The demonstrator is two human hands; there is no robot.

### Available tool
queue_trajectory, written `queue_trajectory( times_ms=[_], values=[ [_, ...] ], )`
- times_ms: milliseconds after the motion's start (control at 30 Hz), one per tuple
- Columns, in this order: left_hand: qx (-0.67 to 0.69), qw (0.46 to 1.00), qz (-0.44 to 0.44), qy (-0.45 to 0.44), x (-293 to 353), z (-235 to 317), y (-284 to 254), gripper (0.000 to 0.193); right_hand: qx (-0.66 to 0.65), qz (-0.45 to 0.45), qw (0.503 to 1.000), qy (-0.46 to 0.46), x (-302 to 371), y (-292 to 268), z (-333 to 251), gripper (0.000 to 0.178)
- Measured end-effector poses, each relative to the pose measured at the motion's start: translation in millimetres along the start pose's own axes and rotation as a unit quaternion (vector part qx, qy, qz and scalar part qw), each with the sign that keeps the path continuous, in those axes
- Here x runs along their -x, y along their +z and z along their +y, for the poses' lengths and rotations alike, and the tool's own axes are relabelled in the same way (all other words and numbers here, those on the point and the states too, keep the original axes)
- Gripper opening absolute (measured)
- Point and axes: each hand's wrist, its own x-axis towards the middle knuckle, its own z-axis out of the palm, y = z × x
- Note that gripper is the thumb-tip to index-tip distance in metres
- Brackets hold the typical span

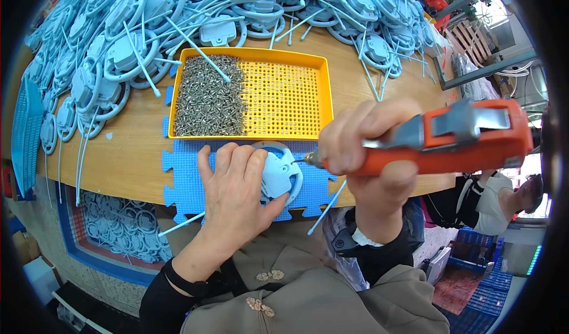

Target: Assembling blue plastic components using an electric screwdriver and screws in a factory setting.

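My right hand [370,138] is wrapped round an orange-red electric screwdriver [450,141] with a grey clip on top. The tool lies nearly level, its thin bit pointing left and its tip at the right part of a light blue round plastic part [276,175]. That part has a ring-shaped rim and thin rods sticking out to the lower left and lower right. My left hand [232,174] grips it from the left, fingers along its top and thumb at its lower edge, pressing it onto a blue foam mat [185,171].
Beyond the mat a yellow tray [329,91] holds many small screws [207,97] on its left side. Light blue parts [124,53] are heaped along the far and left table. More fill a bin [121,230] below left. A person [504,198] is at the right.
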Motion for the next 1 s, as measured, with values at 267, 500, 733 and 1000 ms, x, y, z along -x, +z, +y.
queue_trajectory(
  times_ms=[267,500,733,1000],
  values=[
    [0.004,1.000,-0.001,-0.003,1,1,-2,0.060,0.027,-0.037,0.999,0.010,12,1,12,0.050],
    [0.014,1.000,-0.019,-0.010,-1,3,-3,0.060,0.073,-0.052,0.996,-0.018,13,-3,17,0.046],
    [0.012,1.000,-0.010,-0.001,-1,2,-2,0.062,0.035,-0.023,0.999,0.008,14,1,21,0.042],
    [0.003,1.000,0.022,0.015,5,4,-3,0.062,-0.016,0.016,0.999,0.037,18,9,27,0.025]
  ],
)
